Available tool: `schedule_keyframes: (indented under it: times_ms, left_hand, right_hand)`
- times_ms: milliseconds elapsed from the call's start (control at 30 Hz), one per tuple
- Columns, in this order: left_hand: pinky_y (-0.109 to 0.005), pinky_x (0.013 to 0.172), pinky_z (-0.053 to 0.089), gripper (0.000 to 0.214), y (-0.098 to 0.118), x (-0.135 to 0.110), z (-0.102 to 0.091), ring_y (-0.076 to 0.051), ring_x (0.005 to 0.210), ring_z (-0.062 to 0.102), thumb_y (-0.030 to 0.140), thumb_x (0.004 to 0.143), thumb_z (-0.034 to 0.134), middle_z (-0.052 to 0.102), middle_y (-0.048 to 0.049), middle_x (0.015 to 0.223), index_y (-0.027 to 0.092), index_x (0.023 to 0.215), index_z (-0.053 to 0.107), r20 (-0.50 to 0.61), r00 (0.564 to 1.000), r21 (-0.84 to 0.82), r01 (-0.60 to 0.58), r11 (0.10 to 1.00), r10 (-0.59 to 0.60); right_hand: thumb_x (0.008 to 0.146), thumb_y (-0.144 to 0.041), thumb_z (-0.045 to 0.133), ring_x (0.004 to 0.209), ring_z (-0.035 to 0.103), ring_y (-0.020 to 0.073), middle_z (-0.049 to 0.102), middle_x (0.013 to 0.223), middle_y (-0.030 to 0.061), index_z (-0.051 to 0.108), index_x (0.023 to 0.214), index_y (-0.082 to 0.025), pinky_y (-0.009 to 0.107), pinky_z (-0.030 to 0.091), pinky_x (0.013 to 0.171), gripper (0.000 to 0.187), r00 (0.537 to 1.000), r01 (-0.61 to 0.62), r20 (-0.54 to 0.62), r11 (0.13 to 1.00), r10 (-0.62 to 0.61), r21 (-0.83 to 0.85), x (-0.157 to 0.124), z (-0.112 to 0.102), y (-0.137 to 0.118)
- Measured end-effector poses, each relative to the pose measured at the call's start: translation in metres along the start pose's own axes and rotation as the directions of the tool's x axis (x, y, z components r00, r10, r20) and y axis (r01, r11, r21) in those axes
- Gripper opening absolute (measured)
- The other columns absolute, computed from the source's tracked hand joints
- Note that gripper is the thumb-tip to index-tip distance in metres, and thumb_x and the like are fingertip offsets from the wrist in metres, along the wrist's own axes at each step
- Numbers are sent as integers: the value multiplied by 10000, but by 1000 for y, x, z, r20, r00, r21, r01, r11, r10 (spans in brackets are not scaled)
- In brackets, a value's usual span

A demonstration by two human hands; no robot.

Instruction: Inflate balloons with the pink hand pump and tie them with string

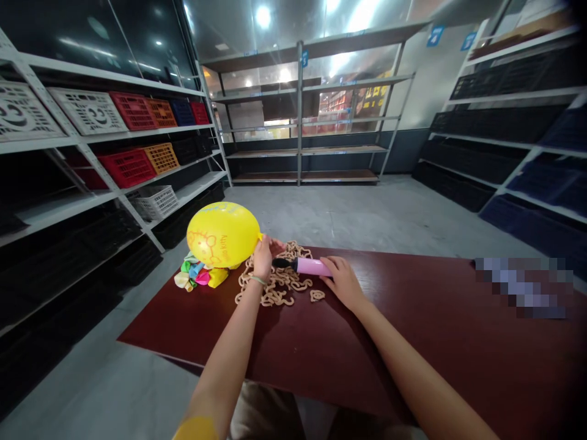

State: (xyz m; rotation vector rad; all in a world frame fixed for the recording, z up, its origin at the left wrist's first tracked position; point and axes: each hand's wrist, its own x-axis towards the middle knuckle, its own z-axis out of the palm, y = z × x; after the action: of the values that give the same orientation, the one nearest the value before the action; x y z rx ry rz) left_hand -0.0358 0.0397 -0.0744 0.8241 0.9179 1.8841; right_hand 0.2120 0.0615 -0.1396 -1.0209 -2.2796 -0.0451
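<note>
My left hand point(263, 258) pinches the neck of an inflated yellow printed balloon point(222, 234), which hangs out over the table's far left edge. The black nozzle of a pink hand pump point(312, 266) points into my left hand, and the hand hides the nozzle's tip. My right hand point(343, 281) holds the pump's pink barrel at its far end. Beneath both hands lies a tangled heap of tan beaded cord point(275, 281). Several uninflated coloured balloons point(199, 276) lie in a pile beside it, just left of my left wrist.
The hands work on a dark red table point(284, 348), and a pixelated patch point(523, 287) covers part of its right side. Metal shelves with coloured plastic crates point(134, 168) stand to the left, dark bins point(477, 162) fill shelves to the right, and bare shelving point(300, 122) stands behind a grey floor.
</note>
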Motion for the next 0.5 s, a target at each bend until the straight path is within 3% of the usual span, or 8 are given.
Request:
schedule_keyframes:
  times_ms: [100, 267, 400, 500]
  left_hand:
    - [-348, 652, 556, 412, -11, -7, 6, -188, 612, 659, 575, 843, 577, 646, -55, 659, 193, 722, 482, 69, 995, 64, 70, 995, -74]
    - [-284, 450, 454, 393, -16, -10, 6, -173, 474, 580, 529, 848, 603, 620, -73, 577, 191, 665, 521, 78, 986, 133, 134, 982, -145]
    - [-248, 358, 286, 441, -16, -10, 1, -140, 374, 484, 551, 872, 551, 595, -64, 518, 188, 624, 542, 91, 986, 285, 107, 953, -138]
    - [-261, 366, 235, 528, -16, -11, -3, -122, 326, 408, 593, 894, 474, 547, -48, 454, 187, 567, 552, 90, 981, 432, 116, 894, -171]
  right_hand:
    - [863, -306, 544, 1271, 426, 294, 527, 1327, 130, 491, 1361, -213, 490, 356, 1042, 509, 1000, 23, 15, 999, -23, -26, -1, -1, -2]
    - [858, -344, 544, 1278, 436, 278, 547, 1349, 104, 491, 1368, -241, 535, 226, 1110, 523, 1000, 17, 2, 999, -17, -51, 0, -6, -9]
    - [900, -390, 509, 1276, 452, 261, 563, 1340, 94, 520, 1340, -246, 530, 215, 1121, 463, 1000, 19, -17, 999, -20, -51, 1, -7, -11]
    - [938, -387, 466, 1276, 460, 247, 582, 1315, 92, 538, 1320, -231, 508, 231, 1127, 419, 998, 37, -45, 998, -39, -52, 0, -7, -11]
